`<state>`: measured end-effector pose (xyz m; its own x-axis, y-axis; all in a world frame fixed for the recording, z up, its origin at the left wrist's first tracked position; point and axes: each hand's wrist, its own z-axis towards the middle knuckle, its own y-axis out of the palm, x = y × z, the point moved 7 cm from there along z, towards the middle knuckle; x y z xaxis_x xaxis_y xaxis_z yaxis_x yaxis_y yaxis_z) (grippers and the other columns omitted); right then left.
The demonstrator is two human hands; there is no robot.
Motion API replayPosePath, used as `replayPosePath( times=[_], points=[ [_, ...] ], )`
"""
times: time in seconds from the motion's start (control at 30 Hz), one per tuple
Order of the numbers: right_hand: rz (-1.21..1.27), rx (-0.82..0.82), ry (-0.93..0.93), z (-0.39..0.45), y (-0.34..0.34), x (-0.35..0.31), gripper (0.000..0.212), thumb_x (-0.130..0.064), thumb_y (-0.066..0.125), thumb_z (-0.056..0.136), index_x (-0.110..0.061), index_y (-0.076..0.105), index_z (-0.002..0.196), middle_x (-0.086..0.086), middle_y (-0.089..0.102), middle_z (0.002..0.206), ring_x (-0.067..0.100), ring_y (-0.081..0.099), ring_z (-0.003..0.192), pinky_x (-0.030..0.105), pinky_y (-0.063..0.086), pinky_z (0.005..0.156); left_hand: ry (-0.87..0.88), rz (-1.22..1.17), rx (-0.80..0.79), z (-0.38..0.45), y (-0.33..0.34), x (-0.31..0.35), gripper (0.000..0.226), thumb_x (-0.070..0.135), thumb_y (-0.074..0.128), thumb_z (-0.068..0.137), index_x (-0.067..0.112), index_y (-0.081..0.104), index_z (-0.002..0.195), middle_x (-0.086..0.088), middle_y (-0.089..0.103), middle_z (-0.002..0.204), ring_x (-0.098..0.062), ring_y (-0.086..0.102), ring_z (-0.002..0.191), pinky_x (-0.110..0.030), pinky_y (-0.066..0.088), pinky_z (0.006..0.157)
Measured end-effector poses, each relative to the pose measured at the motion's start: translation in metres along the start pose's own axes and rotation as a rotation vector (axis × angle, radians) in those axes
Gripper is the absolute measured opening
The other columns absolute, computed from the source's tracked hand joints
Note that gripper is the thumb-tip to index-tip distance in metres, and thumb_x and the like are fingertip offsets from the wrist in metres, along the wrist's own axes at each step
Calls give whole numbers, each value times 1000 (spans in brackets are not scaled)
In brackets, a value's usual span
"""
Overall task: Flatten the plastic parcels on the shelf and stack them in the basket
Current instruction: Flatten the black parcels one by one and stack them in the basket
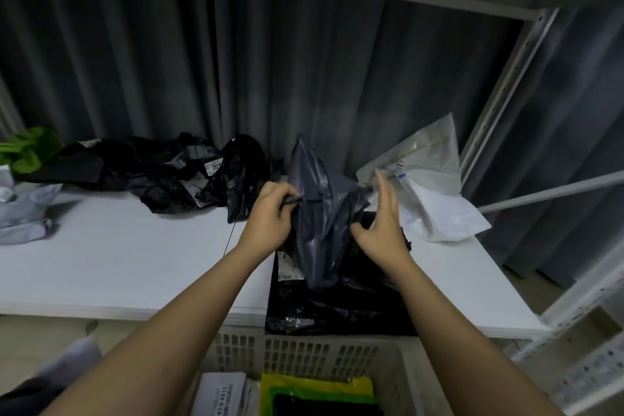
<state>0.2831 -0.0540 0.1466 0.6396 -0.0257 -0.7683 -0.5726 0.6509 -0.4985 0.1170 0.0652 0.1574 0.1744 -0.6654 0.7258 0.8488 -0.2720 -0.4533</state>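
Observation:
A crumpled dark grey plastic parcel [320,213] stands lifted above the white shelf [118,263]. My left hand [270,216] pinches its left edge with curled fingers. My right hand [381,226] holds its right side, thumb against the plastic and fingers stretched upward. Under it a black parcel [337,304] lies flat at the shelf's front edge. The pale slotted basket [304,355] stands below the shelf and holds a white labelled parcel [224,392] and a yellow-green one [317,388].
Crumpled black parcels [162,172] lie at the back of the shelf, a green one [27,152] and pale grey ones [23,209] at the far left. A white parcel [435,192] leans at the back right by the metal shelf post [499,105]. A grey curtain hangs behind.

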Motion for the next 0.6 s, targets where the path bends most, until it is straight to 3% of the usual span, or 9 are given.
replayPosePath(
  times=[0.07,0.13,0.23,0.33,0.43,0.47,0.6],
  points=[
    [145,34,17,11,-4,0,74,-1,63,82,-45,35,135,-6,36,144,1,39,126,19,35,105,31,-32,-32,0,-1,2,19,-8,51,89,7,62,93,9,46,89,2,50,87,-2,34,81],
    [207,9,17,19,0,0,49,5,58,83,-32,59,114,0,60,121,7,58,108,26,49,96,26,-47,-32,1,-4,-2,19,-8,52,89,9,62,92,10,47,89,0,51,88,-3,35,82],
    [147,19,27,24,5,-1,25,8,59,86,-15,64,94,1,64,93,13,59,88,15,48,80,-14,-46,0,1,-12,-9,17,-6,53,89,8,62,90,5,49,89,2,50,86,-1,33,80],
    [66,24,48,23,2,3,19,0,60,90,-18,59,95,0,62,92,12,57,83,8,43,71,-85,32,41,4,-22,-30,14,-1,53,92,8,64,93,0,50,92,-9,52,86,-6,37,82],
    [-25,61,63,20,-2,10,17,-6,59,91,-21,57,98,3,62,101,16,57,89,26,46,82,-220,97,62,6,-31,-62,17,8,52,93,19,65,93,2,50,95,-22,57,89,-38,53,82],
    [-56,69,46,19,-1,9,16,-8,59,91,-21,58,101,4,61,103,17,56,92,31,47,86,-247,105,50,6,-31,-67,21,8,51,92,24,65,93,1,52,99,-23,58,91,-40,54,82],
    [-159,107,-84,16,0,-8,19,-11,58,92,-15,61,110,-1,59,105,21,54,102,34,44,92,-214,149,9,7,-24,-46,44,-6,45,87,16,61,122,-8,52,125,-24,49,117,-23,35,96]
  ],
)
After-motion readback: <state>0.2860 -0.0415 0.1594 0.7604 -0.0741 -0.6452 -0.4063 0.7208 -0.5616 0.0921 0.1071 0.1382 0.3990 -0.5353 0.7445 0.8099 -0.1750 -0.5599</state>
